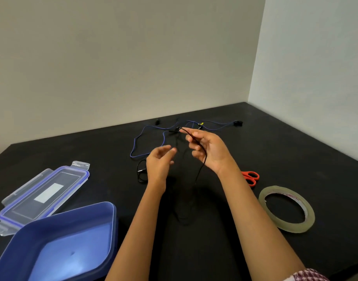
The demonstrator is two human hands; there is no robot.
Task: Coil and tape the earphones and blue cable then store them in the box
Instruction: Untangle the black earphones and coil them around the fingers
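We see the black earphones [203, 165] lifted off the table [279, 142]. The right hand [209, 151] pinches their cord between thumb and curled fingers, and the cord hangs slack from the palm towards the tabletop. Another black loop lies flat just left of the left wrist. The left hand [159, 161], blurred, hovers beside the right with its fingers loose and grasping nothing; the two hands are near but apart.

Behind both hands the blue cable [134, 139] sprawls uncoiled on the table. Its far strands run close to the back wall, where table edge and wall meet. We find bare black surface between the forearms and along the right side up to the corner.

Right of the right forearm lie orange-handled scissors [251, 177], partly hidden by that arm, and nearer us a roll of clear tape [285, 209] lies flat.

At the near left stands the blue box [114, 220], open, with only its bare bottom showing inside. Its clear lid [48, 191] with blue seal lies just behind it, touching or nearly touching the box.
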